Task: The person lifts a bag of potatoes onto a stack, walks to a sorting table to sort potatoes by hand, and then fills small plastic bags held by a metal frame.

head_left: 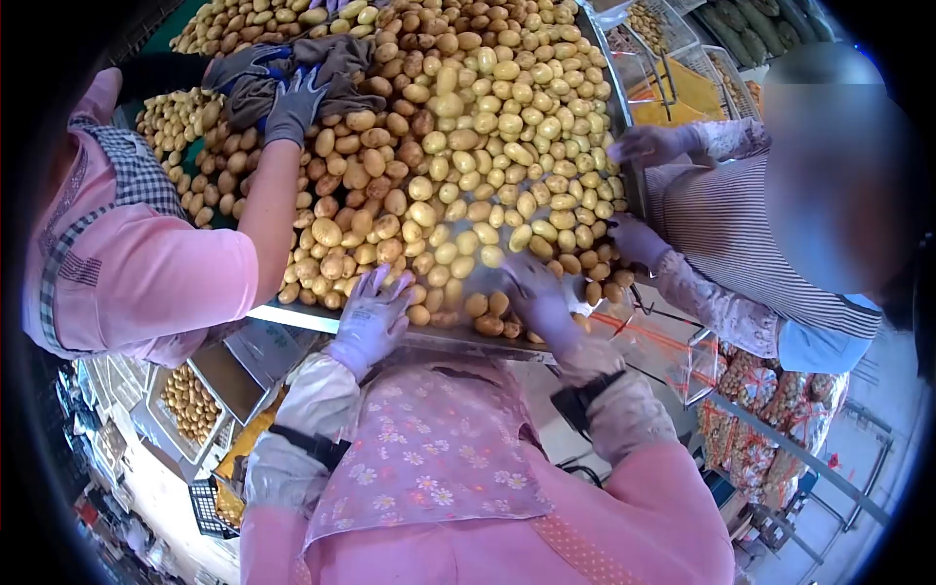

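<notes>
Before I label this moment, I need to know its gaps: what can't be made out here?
All in the head view:
Right hand: blurred, its palm turned from view, so whether its grip holds anything is unclear.
Left hand: palm hidden behind its own back.
Potatoes: far side of the pile cut off by the top edge.
Cloth: its folds hide whatever lies beneath.
Long green produce: cut off by the top edge and dark rim.
</notes>
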`<state>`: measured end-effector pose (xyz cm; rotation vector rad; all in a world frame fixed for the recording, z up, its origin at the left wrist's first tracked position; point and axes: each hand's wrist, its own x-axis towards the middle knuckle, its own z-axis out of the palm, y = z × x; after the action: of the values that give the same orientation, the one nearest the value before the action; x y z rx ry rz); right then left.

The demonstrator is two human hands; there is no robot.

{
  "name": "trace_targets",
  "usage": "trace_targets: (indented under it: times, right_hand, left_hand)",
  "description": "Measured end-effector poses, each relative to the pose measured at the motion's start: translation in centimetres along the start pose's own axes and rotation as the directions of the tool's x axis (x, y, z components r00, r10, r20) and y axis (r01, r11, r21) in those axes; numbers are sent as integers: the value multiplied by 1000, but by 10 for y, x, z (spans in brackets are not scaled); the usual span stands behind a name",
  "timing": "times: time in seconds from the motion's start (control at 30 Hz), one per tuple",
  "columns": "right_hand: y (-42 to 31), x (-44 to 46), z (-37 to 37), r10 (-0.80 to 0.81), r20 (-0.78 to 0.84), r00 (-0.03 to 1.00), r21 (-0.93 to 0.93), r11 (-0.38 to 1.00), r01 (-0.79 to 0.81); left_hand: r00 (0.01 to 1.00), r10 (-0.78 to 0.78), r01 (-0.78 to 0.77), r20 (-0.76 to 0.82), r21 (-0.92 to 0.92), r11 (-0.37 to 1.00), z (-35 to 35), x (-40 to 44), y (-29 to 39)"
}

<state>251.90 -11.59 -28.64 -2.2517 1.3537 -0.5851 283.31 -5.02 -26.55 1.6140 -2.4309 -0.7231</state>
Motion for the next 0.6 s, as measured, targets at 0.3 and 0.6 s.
trace_targets:
  times: [0.3, 0.6]
  right_hand:
    - [-4, 54, 57, 244, 302, 921, 148, 943, -299]
    - [-96, 51, -39, 116, 212, 970, 382, 904, -191]
  left_hand:
    - [989, -143, 143, -37, -8, 990, 5, -5, -11]
    - [903, -302, 299, 306, -952, -70, -34, 26, 52]
